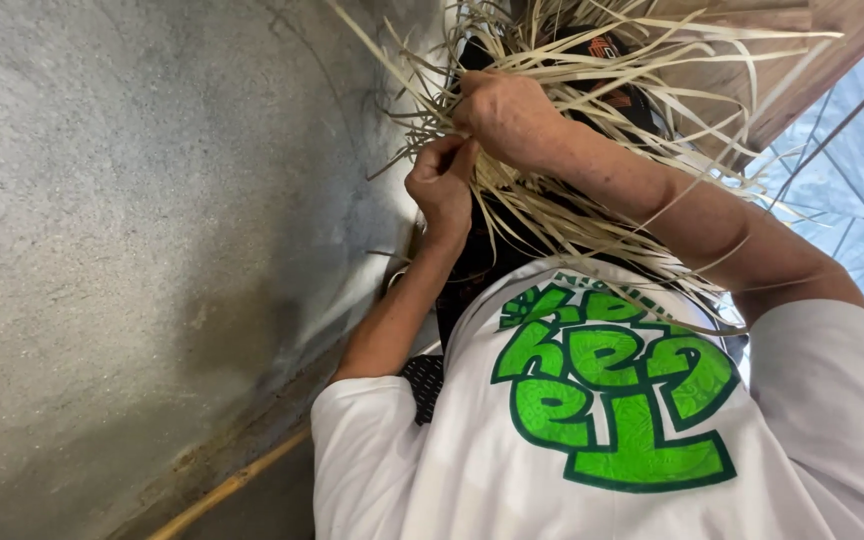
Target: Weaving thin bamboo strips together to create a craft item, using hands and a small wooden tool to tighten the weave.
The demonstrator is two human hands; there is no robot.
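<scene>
Pale straw strips (572,210) gripped by left hand (440,185), right hand (507,118).

Dry, matt straw-like strips (592,90) (pale, fibrous), a rough grey concrete wall (132,250), a soft white cloth shirt (512,470).

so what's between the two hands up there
In the head view, a few pale dried leaf strips run between the left hand and the right hand; both hands grip into the same bundle, nearly touching.
</scene>
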